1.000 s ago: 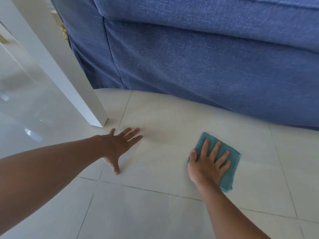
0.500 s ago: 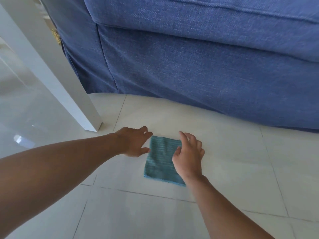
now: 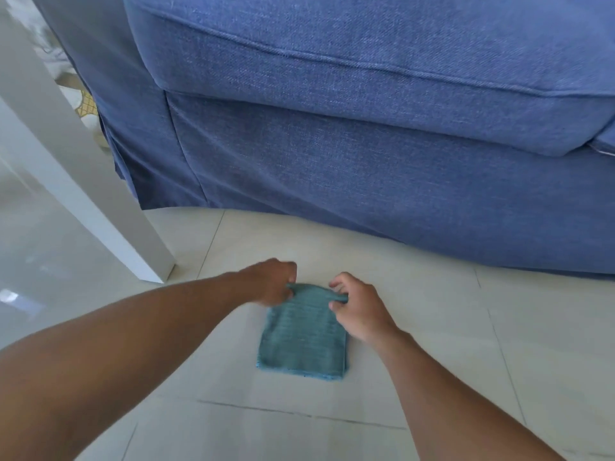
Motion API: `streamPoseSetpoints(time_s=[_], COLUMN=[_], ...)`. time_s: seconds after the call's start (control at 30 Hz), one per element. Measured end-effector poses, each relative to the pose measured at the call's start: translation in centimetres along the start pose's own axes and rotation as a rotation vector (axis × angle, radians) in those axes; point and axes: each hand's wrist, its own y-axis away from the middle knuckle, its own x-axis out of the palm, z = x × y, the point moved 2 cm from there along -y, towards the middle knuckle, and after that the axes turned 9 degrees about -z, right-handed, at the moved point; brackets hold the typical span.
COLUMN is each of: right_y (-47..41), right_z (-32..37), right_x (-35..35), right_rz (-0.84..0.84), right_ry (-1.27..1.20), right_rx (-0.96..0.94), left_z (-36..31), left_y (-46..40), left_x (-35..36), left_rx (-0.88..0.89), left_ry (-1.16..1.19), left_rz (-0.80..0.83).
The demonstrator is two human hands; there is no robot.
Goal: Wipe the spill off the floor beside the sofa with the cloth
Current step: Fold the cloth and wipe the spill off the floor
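1. Pale floor tiles (image 3: 432, 327) fill the lower half of the frame, crossed by thin grout lines, and a blue sofa (image 3: 366, 144) spans the upper half and right side, its skirt reaching down to the tiles.
2. One teal cloth (image 3: 303, 337) lies in the lower centre of the frame, folded into a rough rectangle, on the tiles just in front of the sofa skirt but apart from it.
3. Its near edge rests flat on the floor; its far edge is lifted slightly where the two hands have it.
4. At the cloth's far left corner, the left hand (image 3: 271, 282) is closed, with fingers curled over the fabric.
5. At the far right corner, the right hand (image 3: 357, 309) pinches the fabric between thumb and fingers.
6. Gripping both far corners at once looks like a way to lift, turn or refold the cloth, probably to bring a fresh face down, though that is only a judgement.
7. No wet patch or stain stands out on the tiles around the cloth, so I cannot tell whether the spill is gone, lies under the cloth, or is simply too faint to see.
8. One white table leg (image 3: 76, 161) slants down the left of the frame and meets the floor just left of the left hand, close enough to hem in any wiping stroke on that side.
9. Count: one cloth, two hands, one sofa, one table leg.
10. Something patterned shows at the upper left behind the leg, too small to identify.
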Motion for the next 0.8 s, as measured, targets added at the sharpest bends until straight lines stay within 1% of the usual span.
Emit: streamPoseSetpoints(time_s=[0.1,0.17,0.23,0.27,0.33,0.43,0.5,0.53,0.57,0.63,0.67,0.73,0.8], right_y=[-1.7,-2.4,-2.5,-2.3,-1.4,0.8,2.5,3.1,3.4,3.2,2.8,1.9,1.5], right_z=[1.0,2.0,2.5,2.5,1.3,-1.6,-2.7,-2.8,-2.7,-2.1,-1.6,-0.5,0.7], right_x=[-2.7,-4.3,-5.2,-5.2,-4.5,-3.0,-1.8,-1.2,-0.8,0.4,1.2,3.2,5.7], right_rz=[-0.222,-0.375,-0.462,-0.471,-0.427,-0.238,-0.076,-0.037,-0.042,-0.111,-0.108,-0.027,0.053], right_ry=[-0.123,-0.197,-0.18,-0.142,-0.05,0.069,0.069,0.057,0.055,0.129,0.194,0.305,0.391], right_rx=[-0.07,-0.128,-0.221,-0.256,-0.273,-0.238,-0.216,-0.223,-0.236,-0.283,-0.288,-0.259,-0.258], left_z=[0.5,0.3,0.0,0.1,0.0,0.1,0.8,1.4,2.1,3.7,4.5,5.9,6.8], left_y=[-1.3,-1.5,-1.3,-1.0,-0.2,1.6,2.9,3.4,3.9,4.2,4.2,4.1,4.0], left_x=[-3.4,-5.7,-6.7,-6.5,-5.1,-1.3,0.9,1.6,1.9,2.0,2.0,2.0,2.0], left_rx=[0.051,0.11,0.182,0.211,0.259,0.33,0.401,0.428,0.434,0.405,0.381,0.314,0.238], left_ry=[0.193,0.254,0.248,0.222,0.165,0.023,-0.095,-0.134,-0.165,-0.249,-0.311,-0.42,-0.441], left_rz=[-0.278,-0.448,-0.522,-0.515,-0.445,-0.216,-0.039,0.012,0.028,0.015,0.02,0.064,0.121])
